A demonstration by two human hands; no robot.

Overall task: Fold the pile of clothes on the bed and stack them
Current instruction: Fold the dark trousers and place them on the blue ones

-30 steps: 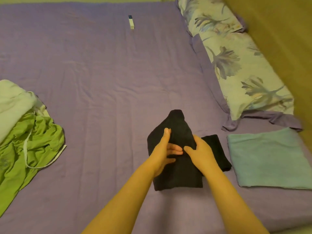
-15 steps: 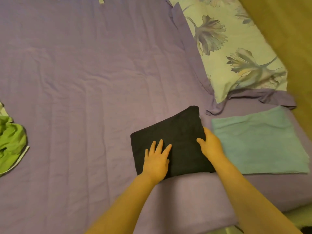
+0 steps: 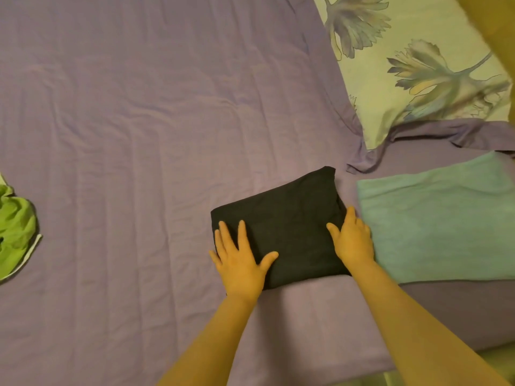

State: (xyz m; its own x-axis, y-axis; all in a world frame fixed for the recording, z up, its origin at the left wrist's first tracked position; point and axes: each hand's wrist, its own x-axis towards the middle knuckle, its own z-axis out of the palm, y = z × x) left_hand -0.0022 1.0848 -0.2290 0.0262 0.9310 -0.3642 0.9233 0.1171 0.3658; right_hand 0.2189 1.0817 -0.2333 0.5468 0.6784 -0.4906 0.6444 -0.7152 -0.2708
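Moved: left hand (image 3: 240,263) now further left on folded black garment (image 3: 284,227), fingers spread flat, grasping nothing.
Right hand (image 3: 351,240): flat at garment's 3 o'clock edge (fingertips hidden), beside teal cloth (image 3: 440,218).

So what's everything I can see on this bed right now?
black garment: 1, black, folded flat, near edge of the bed, centre
teal cloth: 1, teal, folded flat, just right of the black garment
green garment: 1, bright green, crumpled, far left edge of view
pillow: 1, pale with purple flower print, top right
bedsheet: 1, purple, wrinkled, under everything
left hand: 1, flat, fingers spread on the black garment's left corner
right hand: 1, resting on the black garment's right edge
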